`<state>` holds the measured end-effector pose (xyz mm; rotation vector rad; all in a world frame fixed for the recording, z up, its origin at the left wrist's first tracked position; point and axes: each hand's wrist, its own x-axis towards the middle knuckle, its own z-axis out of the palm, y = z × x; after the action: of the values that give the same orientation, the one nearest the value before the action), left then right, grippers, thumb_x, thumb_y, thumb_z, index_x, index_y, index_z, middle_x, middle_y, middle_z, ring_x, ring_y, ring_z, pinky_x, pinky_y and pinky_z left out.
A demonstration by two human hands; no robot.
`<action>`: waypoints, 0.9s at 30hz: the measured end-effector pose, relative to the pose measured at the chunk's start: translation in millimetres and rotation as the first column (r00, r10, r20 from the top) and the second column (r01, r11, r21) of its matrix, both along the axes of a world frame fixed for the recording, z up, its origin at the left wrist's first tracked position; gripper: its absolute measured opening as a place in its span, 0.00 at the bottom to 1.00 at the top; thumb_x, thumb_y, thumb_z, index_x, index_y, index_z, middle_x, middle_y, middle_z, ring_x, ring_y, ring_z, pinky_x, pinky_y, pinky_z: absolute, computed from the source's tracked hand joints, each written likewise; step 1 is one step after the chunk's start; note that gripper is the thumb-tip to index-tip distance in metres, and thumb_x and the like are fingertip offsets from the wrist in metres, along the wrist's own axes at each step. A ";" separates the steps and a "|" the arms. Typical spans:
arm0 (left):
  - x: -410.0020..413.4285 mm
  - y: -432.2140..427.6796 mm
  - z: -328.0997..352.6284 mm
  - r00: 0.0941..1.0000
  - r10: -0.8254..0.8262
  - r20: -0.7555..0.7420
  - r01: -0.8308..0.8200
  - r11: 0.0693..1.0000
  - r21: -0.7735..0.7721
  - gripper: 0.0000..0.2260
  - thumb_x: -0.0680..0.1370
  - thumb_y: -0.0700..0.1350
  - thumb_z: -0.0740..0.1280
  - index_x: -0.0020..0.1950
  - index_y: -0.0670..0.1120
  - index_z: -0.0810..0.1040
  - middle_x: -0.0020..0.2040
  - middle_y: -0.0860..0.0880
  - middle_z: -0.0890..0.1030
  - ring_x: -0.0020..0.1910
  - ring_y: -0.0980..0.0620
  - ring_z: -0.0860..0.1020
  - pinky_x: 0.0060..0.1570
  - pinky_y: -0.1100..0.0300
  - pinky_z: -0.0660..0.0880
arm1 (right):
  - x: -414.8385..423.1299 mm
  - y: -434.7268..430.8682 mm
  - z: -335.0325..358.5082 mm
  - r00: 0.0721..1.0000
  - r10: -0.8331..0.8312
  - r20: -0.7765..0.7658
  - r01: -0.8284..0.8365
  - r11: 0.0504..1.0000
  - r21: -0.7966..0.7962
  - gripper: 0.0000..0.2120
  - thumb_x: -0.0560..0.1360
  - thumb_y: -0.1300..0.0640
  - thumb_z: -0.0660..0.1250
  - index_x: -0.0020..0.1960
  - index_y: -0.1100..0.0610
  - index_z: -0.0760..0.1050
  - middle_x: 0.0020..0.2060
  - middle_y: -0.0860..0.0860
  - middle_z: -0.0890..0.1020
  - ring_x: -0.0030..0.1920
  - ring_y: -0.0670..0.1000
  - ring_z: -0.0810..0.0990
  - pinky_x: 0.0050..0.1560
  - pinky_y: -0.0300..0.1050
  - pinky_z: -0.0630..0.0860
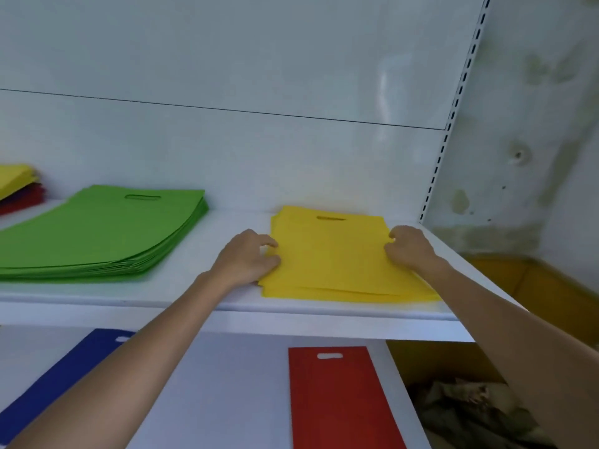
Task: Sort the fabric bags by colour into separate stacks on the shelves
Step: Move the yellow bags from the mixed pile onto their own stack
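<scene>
yellow stack (337, 264) between left hand (246, 257), right hand (409, 249) (fingers (274, 260) pinching edges)

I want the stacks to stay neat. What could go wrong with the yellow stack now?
The yellow stack lies fanned at the front edge of the shelf; the left hand and right hand grip its sides, and a tug might slide bags off. The mixed pile at far left, yellow over red, could be overlooked.
</scene>
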<state>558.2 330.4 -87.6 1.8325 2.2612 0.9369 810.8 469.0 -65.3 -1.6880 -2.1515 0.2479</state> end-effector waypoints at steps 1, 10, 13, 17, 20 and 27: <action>-1.8 -2.4 2.9 1.000 0.016 -0.001 -0.016 0.999 0.036 0.12 0.74 0.49 0.67 0.57 0.53 0.78 0.54 0.49 0.75 0.52 0.50 0.76 0.53 0.57 0.71 | -2.7 -0.2 3.3 0.998 0.024 -0.052 -0.021 0.998 0.059 0.14 0.74 0.63 0.60 0.57 0.67 0.73 0.57 0.61 0.76 0.56 0.60 0.74 0.54 0.50 0.72; -100.7 -117.1 54.9 0.956 0.280 -0.082 -0.239 0.914 0.328 0.09 0.73 0.41 0.66 0.50 0.45 0.82 0.48 0.45 0.81 0.44 0.49 0.78 0.46 0.60 0.70 | -184.3 -69.9 46.4 0.770 0.560 -0.305 -0.434 0.811 0.393 0.15 0.74 0.65 0.62 0.60 0.62 0.74 0.55 0.59 0.77 0.53 0.58 0.78 0.59 0.51 0.71; -150.9 -193.9 54.3 0.899 0.434 -0.062 -0.396 0.864 0.310 0.10 0.72 0.36 0.66 0.51 0.43 0.82 0.49 0.44 0.80 0.46 0.48 0.79 0.48 0.60 0.70 | -274.7 -127.2 50.2 0.651 0.727 -0.220 -0.608 0.673 0.422 0.17 0.73 0.65 0.63 0.62 0.63 0.74 0.56 0.60 0.77 0.56 0.59 0.75 0.60 0.51 0.69; -211.3 -300.2 52.1 0.801 0.598 -0.023 -0.567 0.771 0.289 0.09 0.73 0.36 0.66 0.50 0.44 0.82 0.49 0.45 0.79 0.47 0.47 0.79 0.49 0.59 0.71 | -371.3 -209.1 49.5 0.506 0.849 -0.152 -0.741 0.518 0.428 0.18 0.72 0.65 0.63 0.62 0.63 0.73 0.56 0.61 0.77 0.56 0.60 0.75 0.58 0.51 0.70; -252.3 -358.4 57.0 0.756 0.654 -0.032 -0.624 0.733 0.271 0.09 0.75 0.37 0.65 0.53 0.44 0.80 0.52 0.46 0.78 0.49 0.50 0.78 0.47 0.61 0.68 | -426.2 -260.3 52.8 0.427 0.893 -0.143 -0.779 0.443 0.443 0.20 0.71 0.65 0.62 0.63 0.63 0.73 0.55 0.60 0.77 0.56 0.59 0.74 0.58 0.51 0.70; -338.9 -441.9 52.9 0.746 0.660 -0.090 -0.626 0.741 0.244 0.11 0.76 0.39 0.65 0.56 0.46 0.79 0.52 0.49 0.76 0.50 0.54 0.74 0.49 0.62 0.68 | -530.5 -343.1 50.9 0.389 0.899 -0.201 -0.788 0.438 0.432 0.20 0.74 0.65 0.61 0.66 0.62 0.70 0.58 0.58 0.75 0.59 0.56 0.73 0.57 0.47 0.71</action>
<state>219.3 -111.5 -34.6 1.1882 3.1105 1.1524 280.3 125.9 -14.4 -0.1478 -2.3573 0.5030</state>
